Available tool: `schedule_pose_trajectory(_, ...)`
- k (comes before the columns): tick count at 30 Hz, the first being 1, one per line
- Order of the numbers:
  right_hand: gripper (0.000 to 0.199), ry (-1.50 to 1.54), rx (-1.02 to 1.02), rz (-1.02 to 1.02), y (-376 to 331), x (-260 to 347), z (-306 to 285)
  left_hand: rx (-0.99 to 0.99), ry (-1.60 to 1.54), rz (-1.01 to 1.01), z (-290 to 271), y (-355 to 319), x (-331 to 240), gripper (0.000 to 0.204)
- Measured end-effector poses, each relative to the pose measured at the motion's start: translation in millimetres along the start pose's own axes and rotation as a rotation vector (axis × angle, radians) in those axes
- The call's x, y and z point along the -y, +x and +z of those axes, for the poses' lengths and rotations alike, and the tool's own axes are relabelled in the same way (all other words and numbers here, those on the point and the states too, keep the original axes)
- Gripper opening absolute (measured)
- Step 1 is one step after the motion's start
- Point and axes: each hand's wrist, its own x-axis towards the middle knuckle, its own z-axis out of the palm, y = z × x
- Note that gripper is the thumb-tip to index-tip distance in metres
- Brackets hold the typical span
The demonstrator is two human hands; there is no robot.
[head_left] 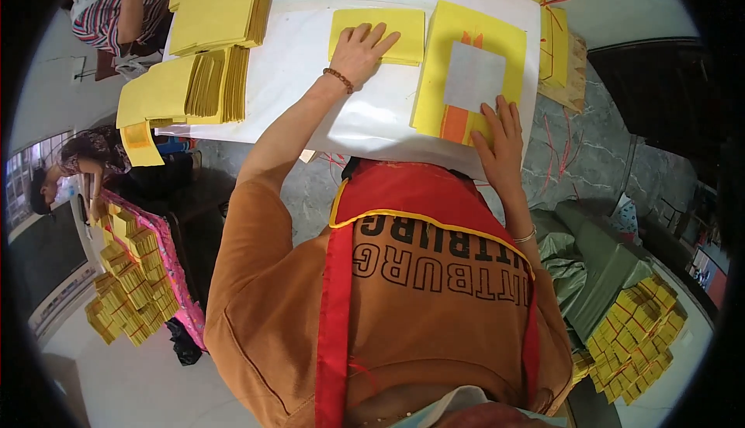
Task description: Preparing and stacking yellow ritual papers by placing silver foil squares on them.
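The smaller yellow pile point(410, 26) is found right under the left hand point(357, 57). That hand is laid on the paper with its fingers a bit spread, and nothing is seen to be pinched by it. The bigger yellow pile point(436, 51) is found under the fingers of the right hand point(503, 141), at the near corner. There the thumb is held wide of the other fingers, and the paper is touched, not gripped, as far as can be seen. A pale sheet point(475, 77) is set on top of the bigger pile, just past the right fingers, and an orange patch point(454, 124) is seen to the left of the right thumb.

The step in hand seems to be the handling of the paper in these two piles. For this to be done well, the left palm should be pressed down softly, so that the small pile is not pushed crooked. Only the corner should be touched by the right fingers, so that the pale sheet is not bumped. If a sheet has to be lifted, it should be peeled up slowly, or two may be picked up together. Edges should be lined up gently, with no bends made.
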Motion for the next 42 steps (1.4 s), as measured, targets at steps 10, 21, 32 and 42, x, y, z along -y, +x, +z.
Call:
schedule_pose_trajectory(10, 0.038, -0.058, 0.023, 0.011, 12, 5, -13, 0.202, -0.157, -0.002, 17, -11, 16, 0.058)
schedule_pose_trajectory(21, 0.034, 0.185, -0.080, 0.110, 21, 3, -22, 0.248, 0.016, 0.088, 5, -2, 8, 0.044)
schedule_pose_trajectory(32, 0.034, 0.240, -0.060, 0.061, 11, -11, -21, 0.283, 0.003, 0.187, 11, -1, 0, 0.043)
schedule_pose_trajectory(42, 0.051, 0.687, -0.241, 0.392, 10, -21, -13, 0.161, -1.235, -0.440, -46, -2, -53, 0.058)
